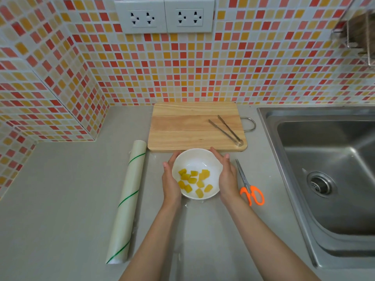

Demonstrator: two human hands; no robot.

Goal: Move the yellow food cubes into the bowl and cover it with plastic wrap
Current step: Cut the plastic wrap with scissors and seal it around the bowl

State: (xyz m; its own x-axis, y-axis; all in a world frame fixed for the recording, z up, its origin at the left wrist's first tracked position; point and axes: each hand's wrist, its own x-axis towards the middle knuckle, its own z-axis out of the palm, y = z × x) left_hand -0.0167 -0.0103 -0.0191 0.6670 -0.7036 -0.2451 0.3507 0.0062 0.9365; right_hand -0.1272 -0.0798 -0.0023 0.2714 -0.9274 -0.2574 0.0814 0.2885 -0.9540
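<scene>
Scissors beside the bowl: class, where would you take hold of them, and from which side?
Grip the scissors by the orange loop handles, coming from the near edge of the counter. The handles point toward the person and the closed blades point away toward the cutting board, so fingers reach the loops without crossing the tips. The right hand is closest.

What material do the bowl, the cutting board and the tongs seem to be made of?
The bowl looks like glazed white ceramic or porcelain: smooth, glossy, evenly white; hard plastic is possible. The cutting board is pale wood with an unvarnished matte look: grain lines and joined strips show. The tongs appear to be stainless steel: thin, grey, slightly reflective arms.
</scene>
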